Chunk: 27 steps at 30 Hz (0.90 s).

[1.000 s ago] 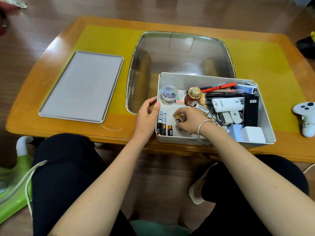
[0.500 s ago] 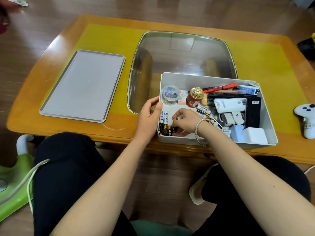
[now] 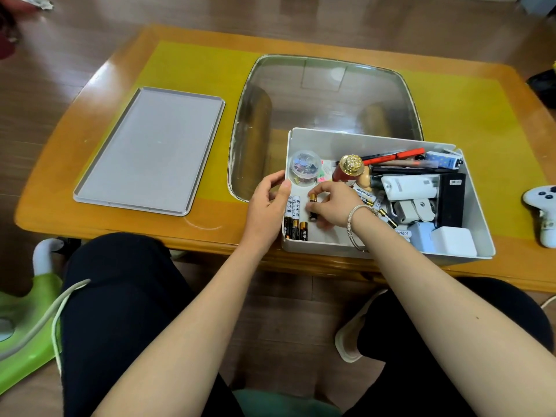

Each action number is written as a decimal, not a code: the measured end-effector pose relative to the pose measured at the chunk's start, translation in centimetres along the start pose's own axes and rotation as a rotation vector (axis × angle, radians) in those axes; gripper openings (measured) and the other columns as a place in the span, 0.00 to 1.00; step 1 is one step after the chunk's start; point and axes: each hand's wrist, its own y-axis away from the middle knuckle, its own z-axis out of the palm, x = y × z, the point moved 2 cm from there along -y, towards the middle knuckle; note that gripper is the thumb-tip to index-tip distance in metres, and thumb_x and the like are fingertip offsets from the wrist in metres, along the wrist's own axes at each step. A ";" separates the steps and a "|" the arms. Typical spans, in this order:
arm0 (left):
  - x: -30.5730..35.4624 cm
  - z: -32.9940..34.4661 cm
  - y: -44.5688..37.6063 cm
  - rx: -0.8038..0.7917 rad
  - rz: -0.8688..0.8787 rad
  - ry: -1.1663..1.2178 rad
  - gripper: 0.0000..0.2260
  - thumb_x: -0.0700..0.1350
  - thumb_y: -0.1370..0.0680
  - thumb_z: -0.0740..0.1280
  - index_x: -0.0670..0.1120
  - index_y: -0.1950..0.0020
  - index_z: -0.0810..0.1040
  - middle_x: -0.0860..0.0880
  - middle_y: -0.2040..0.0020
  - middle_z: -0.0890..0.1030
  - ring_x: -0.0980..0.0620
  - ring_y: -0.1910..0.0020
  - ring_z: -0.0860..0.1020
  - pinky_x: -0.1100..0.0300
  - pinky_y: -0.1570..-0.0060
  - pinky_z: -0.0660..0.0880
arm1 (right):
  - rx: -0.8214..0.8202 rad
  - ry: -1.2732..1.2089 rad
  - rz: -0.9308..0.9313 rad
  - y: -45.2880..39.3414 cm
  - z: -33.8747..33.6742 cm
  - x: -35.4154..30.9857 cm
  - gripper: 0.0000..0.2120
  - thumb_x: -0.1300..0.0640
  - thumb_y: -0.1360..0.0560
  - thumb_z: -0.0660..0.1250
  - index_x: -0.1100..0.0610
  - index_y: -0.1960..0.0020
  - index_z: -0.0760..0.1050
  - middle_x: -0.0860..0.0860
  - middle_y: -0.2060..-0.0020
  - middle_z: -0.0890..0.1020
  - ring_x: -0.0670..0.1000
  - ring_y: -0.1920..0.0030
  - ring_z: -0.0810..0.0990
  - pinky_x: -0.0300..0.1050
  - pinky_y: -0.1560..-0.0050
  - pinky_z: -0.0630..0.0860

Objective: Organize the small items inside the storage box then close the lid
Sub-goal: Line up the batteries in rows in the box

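Observation:
A white storage box (image 3: 478, 206) sits open at the table's front edge, full of small items. My left hand (image 3: 266, 206) grips its left wall, thumb over the rim. My right hand (image 3: 332, 206) is inside the box and pinches a gold-and-black battery (image 3: 313, 204) beside a row of batteries (image 3: 294, 219) lined along the left wall. Further in lie a clear round tub (image 3: 304, 167), a red bottle with a gold cap (image 3: 350, 167), pens (image 3: 394, 155), white chargers (image 3: 409, 188) and a black block (image 3: 451, 200). The grey lid (image 3: 150, 150) lies flat at the table's left.
The wooden table has a yellow mat (image 3: 192, 64) and a glass inset (image 3: 325, 97) behind the box. A white game controller (image 3: 543, 213) lies at the right edge. My knees are under the front edge; a green plastic object (image 3: 21, 323) stands on the floor at left.
My right hand has lifted a battery away from the near row and now holds it further in, beside the white batteries. My left hand stays on the box wall.

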 end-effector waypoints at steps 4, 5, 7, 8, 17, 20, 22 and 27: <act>0.0 0.0 0.1 -0.002 0.000 -0.005 0.15 0.49 0.19 0.61 0.46 0.33 0.73 0.51 0.41 0.79 0.55 0.44 0.77 0.52 0.43 0.77 | -0.014 0.176 -0.002 0.1 -0.2 0.1 0.09 0.54 0.30 0.72 0.54 0.51 0.78 0.50 0.58 0.76 0.53 0.60 0.76 0.48 0.56 0.77; 0.0 0.0 0.0 -0.004 -0.002 -0.008 0.15 0.49 0.19 0.61 0.46 0.33 0.73 0.51 0.41 0.79 0.55 0.43 0.77 0.52 0.43 0.77 | -0.037 0.202 0.014 0.3 -0.3 0.2 0.08 0.54 0.29 0.72 0.54 0.52 0.79 0.50 0.56 0.76 0.53 0.58 0.76 0.50 0.55 0.78; -0.1 0.0 0.0 -0.007 -0.002 -0.009 0.15 0.49 0.19 0.61 0.47 0.34 0.72 0.51 0.41 0.78 0.55 0.43 0.77 0.52 0.43 0.77 | -0.093 0.206 0.046 0.6 -0.4 0.4 0.06 0.54 0.28 0.71 0.56 0.54 0.80 0.53 0.59 0.80 0.55 0.59 0.79 0.52 0.56 0.79; -0.1 0.0 0.0 -0.007 -0.003 -0.007 0.15 0.49 0.19 0.61 0.48 0.34 0.72 0.51 0.41 0.78 0.55 0.43 0.77 0.52 0.44 0.77 | -0.126 0.196 0.066 0.7 -0.4 0.4 0.05 0.55 0.28 0.70 0.56 0.54 0.80 0.54 0.61 0.82 0.55 0.61 0.81 0.52 0.58 0.81; -0.1 0.0 0.0 -0.006 0.008 -0.011 0.15 0.49 0.19 0.61 0.47 0.33 0.72 0.50 0.40 0.78 0.56 0.43 0.76 0.57 0.46 0.77 | -0.361 0.265 0.012 1.7 -0.5 -0.4 0.15 0.59 0.28 0.71 0.54 0.43 0.73 0.54 0.61 0.83 0.53 0.63 0.82 0.50 0.58 0.82; -0.2 0.0 0.0 -0.005 0.009 -0.010 0.15 0.49 0.19 0.61 0.47 0.33 0.72 0.51 0.40 0.78 0.56 0.43 0.76 0.58 0.46 0.77 | -0.421 0.246 -0.003 1.8 -0.8 -0.4 0.15 0.60 0.26 0.69 0.55 0.41 0.72 0.54 0.62 0.83 0.51 0.65 0.81 0.48 0.58 0.82; -0.2 -0.1 0.0 -0.005 0.007 -0.013 0.15 0.49 0.19 0.61 0.47 0.33 0.72 0.51 0.40 0.78 0.57 0.42 0.76 0.58 0.45 0.77 | -0.423 0.232 0.010 1.8 -1.2 -0.2 0.14 0.62 0.25 0.67 0.55 0.41 0.73 0.55 0.61 0.84 0.51 0.65 0.81 0.48 0.59 0.81; -0.2 0.0 0.0 -0.009 0.015 -0.020 0.14 0.50 0.19 0.61 0.48 0.34 0.72 0.52 0.41 0.78 0.57 0.43 0.76 0.58 0.45 0.76 | -0.375 0.198 -0.013 2.0 -1.5 0.0 0.15 0.69 0.25 0.59 0.58 0.43 0.76 0.53 0.62 0.83 0.48 0.66 0.81 0.41 0.67 0.78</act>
